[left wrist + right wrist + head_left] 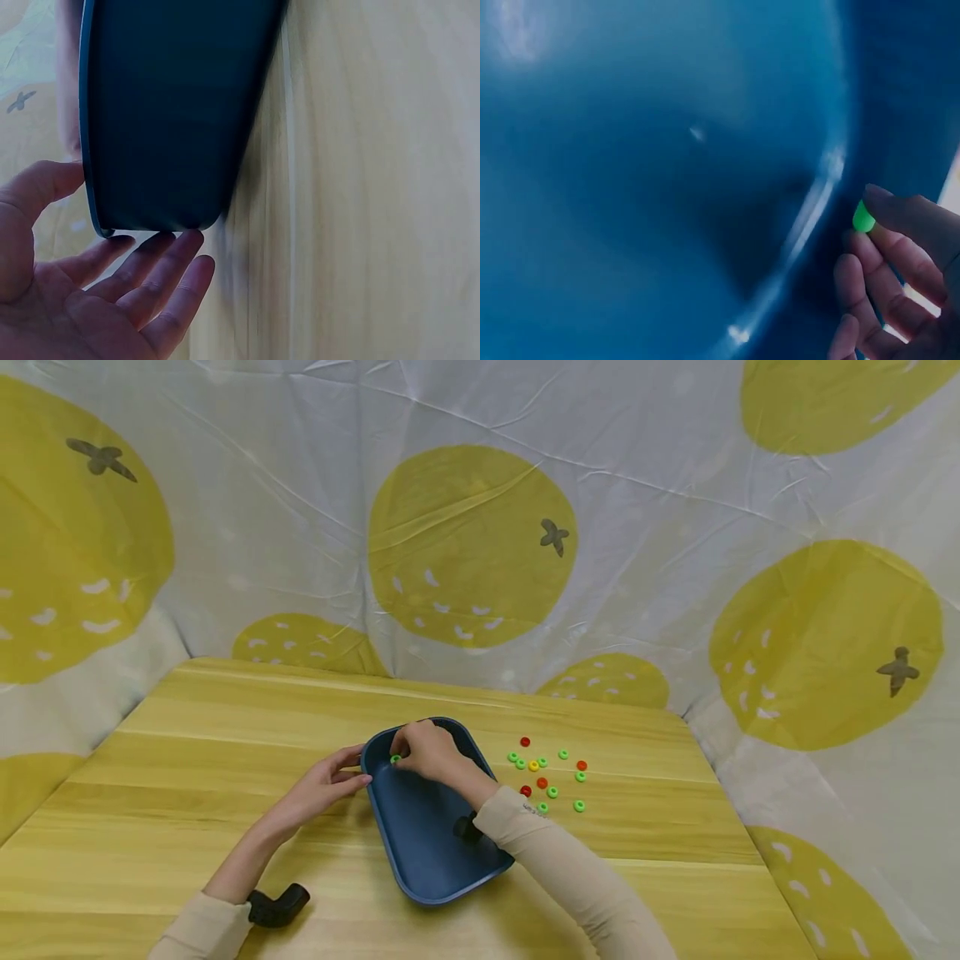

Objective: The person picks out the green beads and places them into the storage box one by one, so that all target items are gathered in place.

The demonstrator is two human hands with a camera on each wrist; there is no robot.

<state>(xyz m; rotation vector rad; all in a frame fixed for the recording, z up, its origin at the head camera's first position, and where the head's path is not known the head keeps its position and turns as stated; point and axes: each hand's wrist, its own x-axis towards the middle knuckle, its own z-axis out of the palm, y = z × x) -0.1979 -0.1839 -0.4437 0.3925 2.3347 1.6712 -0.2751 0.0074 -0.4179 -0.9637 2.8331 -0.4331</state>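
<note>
A dark blue rectangular tray (pixel 427 860) with rounded corners and raised walls stands on the table; its outer wall (pixel 172 112) fills much of the left wrist view. My right hand (pixel 431 750) reaches over the far end of the tray and pinches a green ring bead (pixel 863 217) between thumb and fingertips, above the tray floor. At the tray's far left corner is my left hand (pixel 330 783), thumb at the rim and fingertips against the outside wall, fingers loosely extended.
Right of the tray, several small green, red, orange and yellow ring beads (pixel 552 792) lie scattered on the wooden table (pixel 300 718). A patterned fabric (pixel 637 568) hangs behind it. Black wrist-worn devices (pixel 277 906) show at both wrists.
</note>
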